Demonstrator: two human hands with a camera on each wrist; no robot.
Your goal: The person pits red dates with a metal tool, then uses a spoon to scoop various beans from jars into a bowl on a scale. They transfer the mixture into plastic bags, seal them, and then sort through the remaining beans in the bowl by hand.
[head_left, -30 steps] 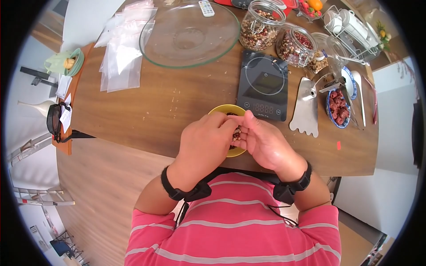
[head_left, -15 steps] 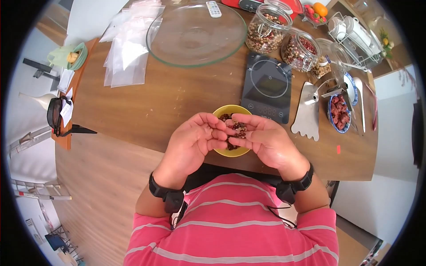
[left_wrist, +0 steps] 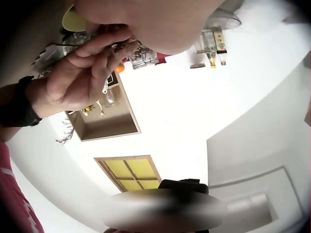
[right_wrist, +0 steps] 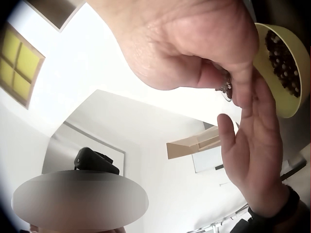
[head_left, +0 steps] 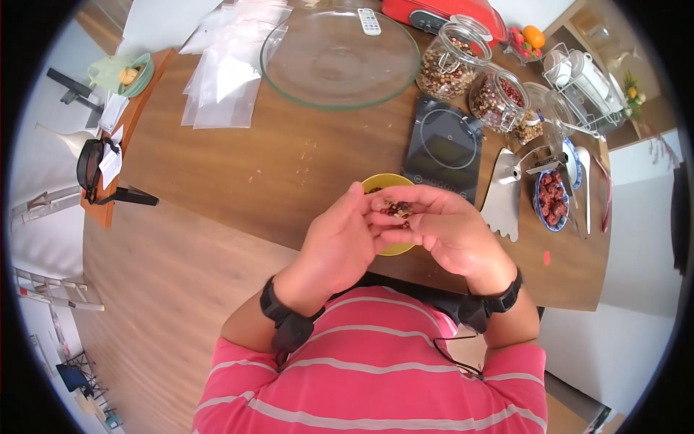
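A yellow bowl (head_left: 397, 249) stands near the table's front edge, partly covered by both hands; in the right wrist view dark and pale grains show inside the bowl (right_wrist: 282, 104). Over it my right hand (head_left: 461, 235) curls its fingers and thumb round a small heap of mixed peppercorns (head_left: 397, 210), red, brown and pale. My left hand (head_left: 340, 239) meets it from the left, its fingers fairly straight and touching the right fingers beside the peppercorns. In the right wrist view the left hand (right_wrist: 255, 155) has its thumb raised.
A black electric hob (head_left: 444, 145) lies beyond the bowl, with a metal scraper (head_left: 502, 192) right of it. Glass jars of grains (head_left: 448, 69) stand behind. A blue-rimmed bowl of dark red pieces (head_left: 553, 199) is at the right. A glass plate (head_left: 340, 58) and plastic bags (head_left: 224, 79) lie at the back.
One second ago the left hand lay back-up over the right; it then turned palm inward and drew slightly apart. Now its fingers touch the right fingers again, and the peppercorns sit higher over the bowl.
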